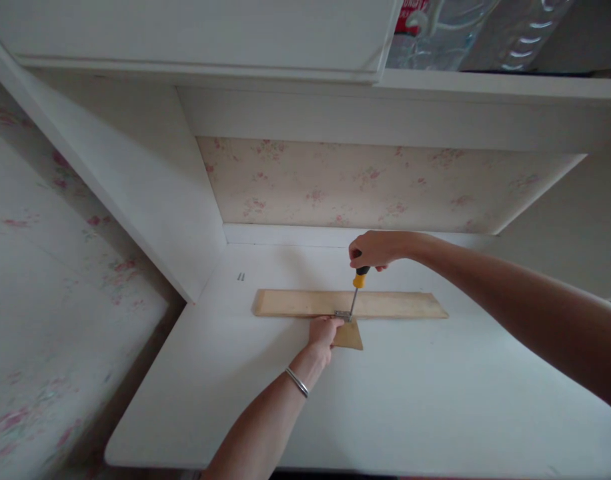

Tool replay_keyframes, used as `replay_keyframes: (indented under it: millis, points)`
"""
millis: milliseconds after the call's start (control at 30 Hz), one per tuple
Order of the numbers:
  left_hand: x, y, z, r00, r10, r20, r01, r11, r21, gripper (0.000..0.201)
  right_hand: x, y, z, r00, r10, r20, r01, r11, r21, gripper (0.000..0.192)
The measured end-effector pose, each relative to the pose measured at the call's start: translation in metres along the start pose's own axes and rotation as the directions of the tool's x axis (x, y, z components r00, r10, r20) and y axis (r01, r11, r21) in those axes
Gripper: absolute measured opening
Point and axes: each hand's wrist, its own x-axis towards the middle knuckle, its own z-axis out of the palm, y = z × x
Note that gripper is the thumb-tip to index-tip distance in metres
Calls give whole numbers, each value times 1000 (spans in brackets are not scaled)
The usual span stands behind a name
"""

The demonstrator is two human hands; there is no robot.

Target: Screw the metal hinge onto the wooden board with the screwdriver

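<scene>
My right hand (378,249) is closed round the black and yellow handle of a screwdriver (359,280). The shaft slants down, its tip at a small metal hinge or bracket (343,314); whether it sits in a screw is too small to tell. That metal piece lies where a long wooden board (295,303) meets a short, flared wooden piece (350,336). My left hand (325,331) grips the short piece from its left side, fingertips beside the metal. Some of its fingers are hidden. Both wooden parts rest on the white desk (435,393).
A few tiny screws (241,277) lie on the desk left of the board. White side panels (135,167) and an overhead cabinet (200,40) enclose the desk. Clear plastic bottles (445,33) stand on the upper shelf. Floral wallpaper (315,187) covers the back.
</scene>
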Motion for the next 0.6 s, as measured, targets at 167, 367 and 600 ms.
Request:
replay_keyframes:
  millis: [167,367,600]
  points:
    - [-3,2,0,1000,1,-26,-1,999,32,15,-4,-1,-3,994,-113,-5,113,993,-27,58]
    - [-3,2,0,1000,-3,-27,4,999,44,12,0,-9,-6,999,20,47,-13,989,-150,41]
    - [0,0,0,1000,-1,-24,2,998,56,13,1,-15,-17,994,-88,67,91,995,-40,48]
